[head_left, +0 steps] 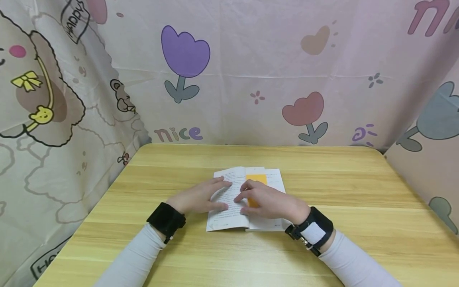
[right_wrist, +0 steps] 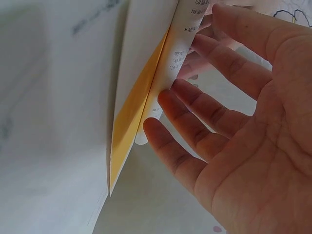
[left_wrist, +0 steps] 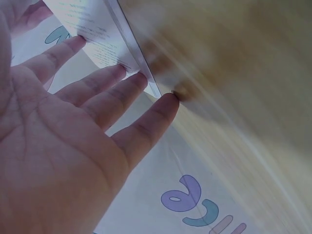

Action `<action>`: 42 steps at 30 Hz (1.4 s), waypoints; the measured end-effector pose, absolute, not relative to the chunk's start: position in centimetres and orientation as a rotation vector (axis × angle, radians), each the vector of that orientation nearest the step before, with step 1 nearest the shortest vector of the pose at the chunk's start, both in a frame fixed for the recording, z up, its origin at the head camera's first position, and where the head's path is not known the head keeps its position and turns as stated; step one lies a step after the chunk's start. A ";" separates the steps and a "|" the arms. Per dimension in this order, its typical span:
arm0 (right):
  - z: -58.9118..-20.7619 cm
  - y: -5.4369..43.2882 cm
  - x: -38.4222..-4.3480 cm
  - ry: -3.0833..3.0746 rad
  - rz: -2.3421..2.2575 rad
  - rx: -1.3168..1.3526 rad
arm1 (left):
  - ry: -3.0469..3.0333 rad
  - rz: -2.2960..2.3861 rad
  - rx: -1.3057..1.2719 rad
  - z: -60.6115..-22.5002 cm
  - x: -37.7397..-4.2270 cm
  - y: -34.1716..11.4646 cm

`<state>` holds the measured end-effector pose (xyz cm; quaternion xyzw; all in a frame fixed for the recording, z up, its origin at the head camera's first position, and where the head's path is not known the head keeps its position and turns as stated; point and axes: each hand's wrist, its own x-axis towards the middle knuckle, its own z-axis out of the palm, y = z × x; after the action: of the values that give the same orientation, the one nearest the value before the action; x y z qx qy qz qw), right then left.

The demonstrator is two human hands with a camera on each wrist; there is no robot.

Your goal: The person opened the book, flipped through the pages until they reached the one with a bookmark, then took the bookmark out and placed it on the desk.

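Observation:
An open book with printed pages lies on the wooden table in the head view. My left hand rests on its left page with the fingers straight and spread. In the left wrist view, the fingertips lie along the edge of the book. An orange sheet is on the right-hand side, by the fold. Across that sheet reaches my right hand, its loosely bent fingers touching the left page near the fold. In the right wrist view, part of the orange sheet shows beside the curved page; nothing is gripped.
The wooden table extends around the book on every side. Patterned cloth hangs behind the table's far edge and down both sides. Each wrist carries a black strap.

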<state>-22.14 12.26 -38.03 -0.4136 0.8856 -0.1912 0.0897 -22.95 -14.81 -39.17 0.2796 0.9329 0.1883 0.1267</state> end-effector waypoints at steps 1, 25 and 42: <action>-38.0 12.3 -22.2 2.633 -0.572 -1.229 | 2.712 0.553 0.809 -39.1 -22.9 -14.8; -36.7 16.8 -25.7 2.806 -0.489 -0.781 | 2.712 0.545 0.829 -39.3 -22.9 -14.6; -37.2 16.9 -25.9 2.813 -0.384 -0.778 | 2.711 0.540 0.822 -39.3 -22.9 -14.4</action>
<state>-25.86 16.87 -37.23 -0.2631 0.9509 -0.1297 0.0990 -22.88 -14.44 -39.34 0.2827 0.9323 0.1856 0.1283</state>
